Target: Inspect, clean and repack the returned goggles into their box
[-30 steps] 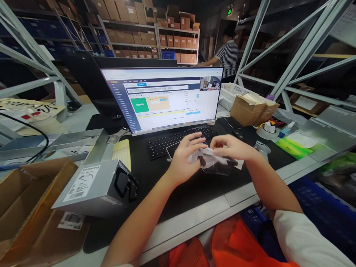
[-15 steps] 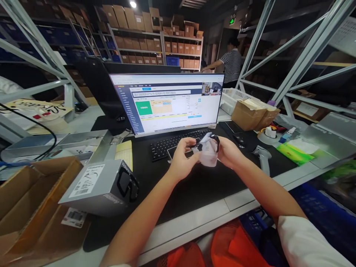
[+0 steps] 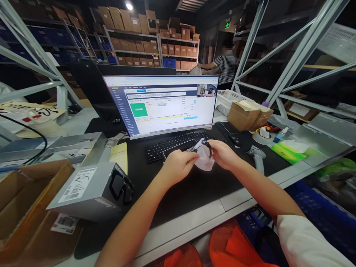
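Both my hands hold a small clear plastic bag (image 3: 204,157) with a dark item inside, just above the black desk mat (image 3: 194,185) in front of the keyboard (image 3: 175,142). My left hand (image 3: 178,167) pinches the bag's left edge with closed fingers. My right hand (image 3: 224,154) grips its right side, fingers curled around the dark item. A grey product box (image 3: 89,191) printed with black glasses lies on the mat to the left.
A lit monitor (image 3: 162,104) stands behind the keyboard. A barcode scanner (image 3: 257,155), a mouse (image 3: 235,139), brown cartons (image 3: 249,113) and a green pack (image 3: 287,152) lie to the right. An open cardboard box (image 3: 27,200) is at left. A person in a striped shirt (image 3: 225,66) works at far shelves.
The bag was flat and spread between my hands a second ago; it is now bunched up and held closer to the keyboard. My view shifted slightly.
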Available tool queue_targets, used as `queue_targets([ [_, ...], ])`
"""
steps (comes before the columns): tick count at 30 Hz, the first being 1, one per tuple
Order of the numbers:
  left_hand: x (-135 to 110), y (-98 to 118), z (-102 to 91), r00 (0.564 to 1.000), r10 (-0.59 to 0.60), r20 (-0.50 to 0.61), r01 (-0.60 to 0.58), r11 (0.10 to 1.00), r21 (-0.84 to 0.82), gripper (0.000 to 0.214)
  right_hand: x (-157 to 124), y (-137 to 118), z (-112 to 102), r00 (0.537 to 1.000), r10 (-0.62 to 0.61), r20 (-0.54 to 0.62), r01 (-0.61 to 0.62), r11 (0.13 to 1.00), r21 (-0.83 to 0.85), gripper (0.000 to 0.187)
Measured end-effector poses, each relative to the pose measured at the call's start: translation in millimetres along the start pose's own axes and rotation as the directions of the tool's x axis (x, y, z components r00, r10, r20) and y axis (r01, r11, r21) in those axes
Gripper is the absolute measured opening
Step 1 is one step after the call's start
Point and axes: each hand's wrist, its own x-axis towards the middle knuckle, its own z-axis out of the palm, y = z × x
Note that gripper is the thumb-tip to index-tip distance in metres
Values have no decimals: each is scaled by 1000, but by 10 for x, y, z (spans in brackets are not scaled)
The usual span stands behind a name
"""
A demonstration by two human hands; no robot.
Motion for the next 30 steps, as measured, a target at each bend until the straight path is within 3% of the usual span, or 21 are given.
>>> queue_targets([
  [3,-7,-15,-50,997,-38,60,31,993,116,19,38,98,-33,992,-124,-39,106,945,-311,31],
  [5,-16,-11,-68,997,-44,71,31,985,167,19,51,170,-39,985,-158,-69,116,905,-410,33],
  [10,-28,18,-77,998,-41,51,30,980,197,18,19,207,-33,994,-89,-60,54,900,-433,39],
  [19,-24,52,-88,999,38,4,-38,971,234,22,-40,-75,-134,998,-28,47,48,869,-492,28],
  [25,-23,70,-95,998,43,-41,-32,970,242,18,-53,-130,-156,998,-51,41,64,886,-459,29],
  [30,-18,111,-130,988,34,-151,-2,979,205,15,-53,-163,-209,996,-80,47,92,907,-411,37],
])
